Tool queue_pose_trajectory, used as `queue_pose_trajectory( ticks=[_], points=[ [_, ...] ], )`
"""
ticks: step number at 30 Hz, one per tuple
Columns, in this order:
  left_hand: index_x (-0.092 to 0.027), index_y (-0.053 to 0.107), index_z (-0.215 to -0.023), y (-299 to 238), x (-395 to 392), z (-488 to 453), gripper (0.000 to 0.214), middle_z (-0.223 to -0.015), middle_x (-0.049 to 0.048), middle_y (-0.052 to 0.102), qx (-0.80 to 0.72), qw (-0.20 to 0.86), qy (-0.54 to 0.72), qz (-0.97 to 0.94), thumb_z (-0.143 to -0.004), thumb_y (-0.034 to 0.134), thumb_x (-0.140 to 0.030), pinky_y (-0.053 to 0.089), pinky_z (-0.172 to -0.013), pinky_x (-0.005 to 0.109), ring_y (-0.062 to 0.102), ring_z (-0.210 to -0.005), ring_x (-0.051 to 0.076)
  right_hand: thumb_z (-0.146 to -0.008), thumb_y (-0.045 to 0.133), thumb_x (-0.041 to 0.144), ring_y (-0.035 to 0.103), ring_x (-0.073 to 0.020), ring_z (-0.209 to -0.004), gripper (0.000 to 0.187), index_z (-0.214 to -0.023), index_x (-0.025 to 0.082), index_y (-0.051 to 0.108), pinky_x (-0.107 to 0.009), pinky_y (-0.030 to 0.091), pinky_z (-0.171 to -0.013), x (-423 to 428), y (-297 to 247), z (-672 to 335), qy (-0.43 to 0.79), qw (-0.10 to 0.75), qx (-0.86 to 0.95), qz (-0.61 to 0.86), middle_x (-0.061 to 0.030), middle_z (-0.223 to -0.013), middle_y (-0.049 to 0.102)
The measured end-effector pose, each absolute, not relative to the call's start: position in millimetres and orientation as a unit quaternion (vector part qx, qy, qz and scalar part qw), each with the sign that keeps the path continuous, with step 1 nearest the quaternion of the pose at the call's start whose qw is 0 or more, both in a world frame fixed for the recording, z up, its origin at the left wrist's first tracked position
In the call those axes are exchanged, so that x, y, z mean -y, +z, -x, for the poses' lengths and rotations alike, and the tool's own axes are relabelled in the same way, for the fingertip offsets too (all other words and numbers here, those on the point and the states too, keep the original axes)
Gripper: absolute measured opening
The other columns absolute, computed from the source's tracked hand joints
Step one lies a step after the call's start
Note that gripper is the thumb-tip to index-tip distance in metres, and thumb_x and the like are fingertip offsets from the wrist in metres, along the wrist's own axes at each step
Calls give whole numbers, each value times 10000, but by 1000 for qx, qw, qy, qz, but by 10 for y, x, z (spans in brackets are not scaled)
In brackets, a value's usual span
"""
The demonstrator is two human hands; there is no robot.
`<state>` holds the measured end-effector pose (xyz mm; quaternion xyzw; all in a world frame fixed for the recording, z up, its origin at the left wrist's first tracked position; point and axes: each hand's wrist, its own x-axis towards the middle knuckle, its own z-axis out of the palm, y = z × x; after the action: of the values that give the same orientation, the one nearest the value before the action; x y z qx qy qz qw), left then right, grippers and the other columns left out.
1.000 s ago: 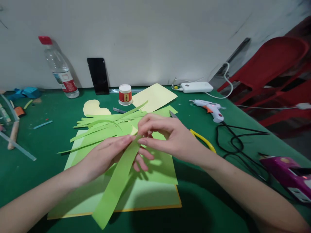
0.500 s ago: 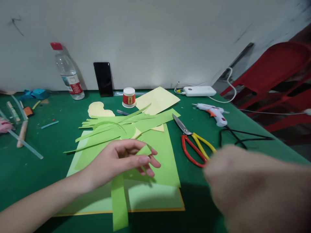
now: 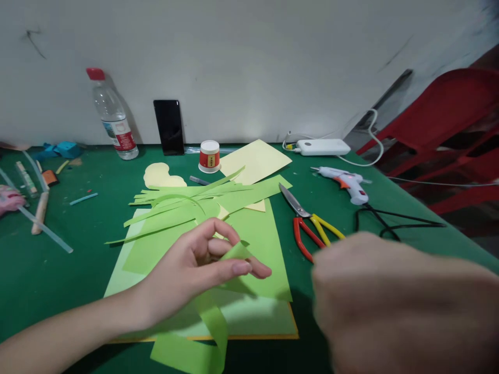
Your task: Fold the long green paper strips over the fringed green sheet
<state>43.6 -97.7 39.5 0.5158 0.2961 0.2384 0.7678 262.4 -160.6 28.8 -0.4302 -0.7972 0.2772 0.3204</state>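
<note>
My left hand [image 3: 218, 254] is above the paper stack, with a light green paper strip [image 3: 214, 322] pinched between thumb and fingers. The strip curls over at the fingertips, and its long end hangs below the hand, folding to the left past the stack's front edge. Under it lie green paper sheets [image 3: 268, 249] with several narrow cut green strips [image 3: 175, 200] on top. Blurred and close to the camera, my right hand [image 3: 390, 296] looks closed like a fist; whatever its fingers hold is hidden. Behind it lie scissors [image 3: 298, 208] with red and yellow handles, partly covered by that hand.
A glue gun [image 3: 346, 182] with a black cord lies at the right, near a white power strip [image 3: 323, 147]. Along the wall stand a water bottle [image 3: 115, 122], a phone [image 3: 169, 127] and a small paper cup [image 3: 209, 156]. Craft scraps [image 3: 41, 213] lie at the left.
The strip's hanging end has swung and folded to the left. My left hand has shifted slightly right with its fingers more curled. My right hand has moved left, covering more of the scissors.
</note>
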Motion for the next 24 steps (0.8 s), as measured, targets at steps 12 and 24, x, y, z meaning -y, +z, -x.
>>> queue_pose_trajectory(
  ticks=[12, 24],
  points=[
    [-178, 423, -706, 375, 1013, -437, 234, -551, -90, 369, -330, 660, 299, -604, -756, 646, -226, 285, -465, 145, 371, -509, 38, -720, 577, 97, 453, -48, -473, 95, -657, 162, 605, -161, 368, -416, 1201, 599, -2189, 269, 351, 781, 442, 28, -565, 543],
    [-200, 558, -834, 421, 986, -402, 85, -770, -30, 634, -316, 458, 341, -758, -772, 612, -180, 453, -654, 165, 571, -702, 85, -673, 551, 62, 421, -42, -457, 115, -633, 169, 561, -149, 346, -383, 1227, 588, -2148, 308, 379, 744, 456, 46, -549, 498]
  ],
)
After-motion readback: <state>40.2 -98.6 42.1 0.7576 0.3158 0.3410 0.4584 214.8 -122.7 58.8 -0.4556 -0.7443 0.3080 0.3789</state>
